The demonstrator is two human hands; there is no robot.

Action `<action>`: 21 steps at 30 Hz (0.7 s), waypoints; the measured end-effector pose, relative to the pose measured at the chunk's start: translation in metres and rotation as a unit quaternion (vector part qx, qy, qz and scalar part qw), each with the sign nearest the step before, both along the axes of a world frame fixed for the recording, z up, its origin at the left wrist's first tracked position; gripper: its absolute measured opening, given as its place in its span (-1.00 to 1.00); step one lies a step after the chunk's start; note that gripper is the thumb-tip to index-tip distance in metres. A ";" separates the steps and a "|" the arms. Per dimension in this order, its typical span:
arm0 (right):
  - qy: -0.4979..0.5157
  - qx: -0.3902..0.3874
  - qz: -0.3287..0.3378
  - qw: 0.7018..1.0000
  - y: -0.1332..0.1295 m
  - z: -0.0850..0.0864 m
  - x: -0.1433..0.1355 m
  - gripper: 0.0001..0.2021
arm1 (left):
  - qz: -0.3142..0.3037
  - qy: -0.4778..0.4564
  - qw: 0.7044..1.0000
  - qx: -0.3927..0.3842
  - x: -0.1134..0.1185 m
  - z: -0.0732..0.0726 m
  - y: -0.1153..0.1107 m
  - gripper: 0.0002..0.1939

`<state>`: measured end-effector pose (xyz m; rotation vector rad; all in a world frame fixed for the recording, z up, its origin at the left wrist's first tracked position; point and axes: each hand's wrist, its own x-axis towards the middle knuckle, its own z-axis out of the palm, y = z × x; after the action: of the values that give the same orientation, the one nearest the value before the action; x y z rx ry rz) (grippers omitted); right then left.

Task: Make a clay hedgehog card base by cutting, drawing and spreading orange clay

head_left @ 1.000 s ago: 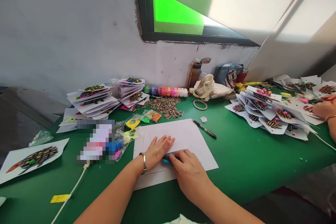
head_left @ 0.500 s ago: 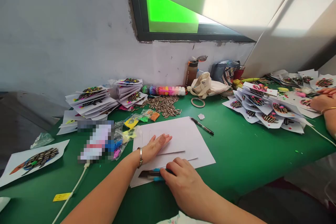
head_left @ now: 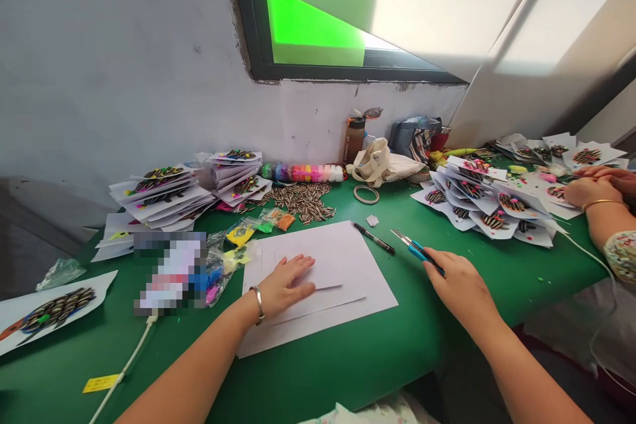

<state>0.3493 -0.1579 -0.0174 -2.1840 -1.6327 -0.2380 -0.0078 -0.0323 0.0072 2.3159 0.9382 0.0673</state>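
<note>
My left hand (head_left: 288, 283) lies flat with fingers spread on white paper sheets (head_left: 358, 265), where smaller pieces rest over larger ones. In my right hand (head_left: 457, 281) is a blue utility knife (head_left: 418, 250), held to the right of the paper with its blade out and pointing away to the left. A black pen (head_left: 372, 237) lies along the paper's right edge, between the sheets and the knife. Just beyond the pen sits a small white paper scrap (head_left: 372, 220).
Sunflower seeds (head_left: 304, 202), a tape roll (head_left: 366, 195) and a cloth bag (head_left: 385, 165) lie behind the paper. Stacked seed pictures (head_left: 159, 195) stand left, more (head_left: 484, 202) right. Clay packets (head_left: 241, 233) and a cable (head_left: 124, 368) are at left. Another person's hands (head_left: 599, 189) work far right.
My right hand has carried the utility knife from the paper's near edge out to the right, over the green table. My left hand stays on the sheets. The view has shifted slightly.
</note>
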 end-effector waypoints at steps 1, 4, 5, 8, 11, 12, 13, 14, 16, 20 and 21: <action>-0.007 -0.011 -0.009 1.000 0.003 -0.005 0.003 -0.67 | 0.000 0.016 1.000 0.020 0.002 0.000 -0.002 -0.39; -0.029 -0.038 -0.038 0.998 0.008 -0.014 0.000 -0.68 | 0.013 0.032 0.997 0.066 0.006 -0.004 -0.008 -0.43; -0.041 -0.038 -0.050 0.997 0.009 -0.015 -0.004 -0.69 | 0.020 0.027 0.997 0.073 0.007 -0.005 -0.010 -0.46; -0.059 0.005 -0.050 0.997 0.012 -0.009 -0.022 -0.69 | 0.038 0.007 0.996 0.078 0.007 -0.008 -0.011 -0.53; 0.002 0.049 0.097 0.994 0.019 0.004 -0.054 -0.71 | 0.050 -0.011 0.995 0.083 0.005 -0.010 -0.011 -0.58; 0.030 0.039 0.168 0.985 0.023 0.009 -0.066 -0.72 | 0.053 -0.017 0.995 0.086 0.005 -0.011 -0.011 -0.60; 0.055 0.030 0.222 0.973 0.027 0.014 -0.080 -0.72 | 0.056 -0.022 0.994 0.088 0.004 -0.011 -0.011 -0.61; 0.077 0.016 0.263 0.961 0.031 0.019 -0.093 -0.71 | 0.058 -0.027 0.994 0.089 0.004 -0.012 -0.011 -0.63; 0.102 -0.010 0.325 0.940 0.039 0.026 -0.114 -0.70 | 0.063 -0.034 0.993 0.089 0.003 -0.012 -0.011 -0.65; 0.103 -0.035 0.390 0.914 0.053 0.032 -0.136 -0.70 | 0.071 -0.051 0.992 0.089 0.002 -0.014 -0.010 -0.69; 0.101 -0.041 0.397 0.912 0.056 0.031 -0.138 -0.70 | 0.074 -0.059 0.991 0.092 0.001 -0.015 -0.009 -0.71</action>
<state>0.2118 -0.1019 0.0140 -1.3591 -2.2556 0.2856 -0.0066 -0.0417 -0.0079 2.3747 1.0800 0.3615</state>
